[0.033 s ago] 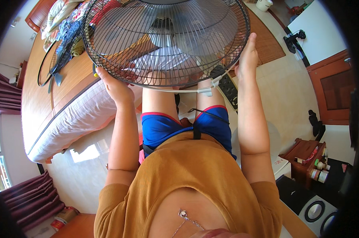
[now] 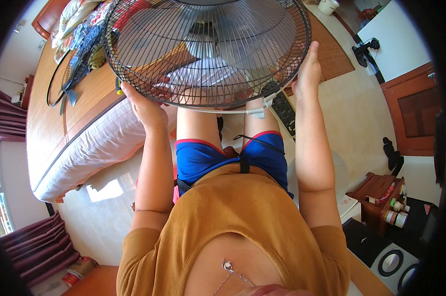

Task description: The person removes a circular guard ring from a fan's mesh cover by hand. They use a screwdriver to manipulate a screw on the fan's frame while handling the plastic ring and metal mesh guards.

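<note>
A round black wire fan guard [image 2: 208,74] with translucent blades [image 2: 159,44] inside is held up in front of me over my thighs. My left hand [image 2: 146,109] grips its lower left rim, thumb on the near side, with fingers partly hidden behind the wires. At the right rim, my right hand [image 2: 308,74] presses its palm and fingers against the edge; some of those fingers are out of sight. A pale ring with a white clip [image 2: 256,113] runs along the lower edge. The top of the fan leaves the picture.
Left of me is a bed with a mat [image 2: 48,143], bearing heaped clothes [image 2: 87,37] and a black looped strap [image 2: 53,93]. A black slotted strip [image 2: 283,112] lies beyond my right knee. To the right are a wooden cabinet [image 2: 376,190] and a speaker [image 2: 390,261].
</note>
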Tool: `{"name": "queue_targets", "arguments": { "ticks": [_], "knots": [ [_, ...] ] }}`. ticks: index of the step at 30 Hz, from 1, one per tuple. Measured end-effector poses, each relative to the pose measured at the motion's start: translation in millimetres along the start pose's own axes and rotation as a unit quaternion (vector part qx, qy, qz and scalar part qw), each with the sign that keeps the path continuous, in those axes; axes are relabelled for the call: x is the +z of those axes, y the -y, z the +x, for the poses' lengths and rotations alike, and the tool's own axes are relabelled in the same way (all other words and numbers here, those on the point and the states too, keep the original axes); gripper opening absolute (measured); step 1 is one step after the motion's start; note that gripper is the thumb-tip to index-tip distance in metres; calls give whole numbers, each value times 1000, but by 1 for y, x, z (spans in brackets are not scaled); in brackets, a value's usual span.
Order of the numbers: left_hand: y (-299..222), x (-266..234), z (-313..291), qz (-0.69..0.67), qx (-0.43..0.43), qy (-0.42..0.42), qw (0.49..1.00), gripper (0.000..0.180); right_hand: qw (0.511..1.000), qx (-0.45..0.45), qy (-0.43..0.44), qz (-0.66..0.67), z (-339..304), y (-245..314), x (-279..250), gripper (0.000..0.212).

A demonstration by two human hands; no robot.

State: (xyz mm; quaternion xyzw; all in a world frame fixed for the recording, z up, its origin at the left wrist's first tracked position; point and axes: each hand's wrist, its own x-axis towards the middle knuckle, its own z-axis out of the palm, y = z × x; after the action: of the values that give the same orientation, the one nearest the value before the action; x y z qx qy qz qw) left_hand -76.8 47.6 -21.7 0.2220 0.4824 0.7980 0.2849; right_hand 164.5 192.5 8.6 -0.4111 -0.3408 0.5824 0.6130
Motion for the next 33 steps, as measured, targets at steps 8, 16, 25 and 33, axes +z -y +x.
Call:
{"name": "queue_targets", "arguments": {
  "ticks": [8,16,25,33],
  "knots": [
    [-20,7,-2,159,121,-19,980,49,993,8,-10,-120,0,3,-8,58],
    [-18,8,4,170,128,-29,977,46,993,-74,-21,-89,17,-10,-10,58],
    [-15,2,0,133,113,-24,984,47,988,-75,-27,-129,40,-23,-28,57],
    [-7,1,3,120,154,-56,979,46,994,-52,-12,-95,26,-16,-19,64]
  ]
}}
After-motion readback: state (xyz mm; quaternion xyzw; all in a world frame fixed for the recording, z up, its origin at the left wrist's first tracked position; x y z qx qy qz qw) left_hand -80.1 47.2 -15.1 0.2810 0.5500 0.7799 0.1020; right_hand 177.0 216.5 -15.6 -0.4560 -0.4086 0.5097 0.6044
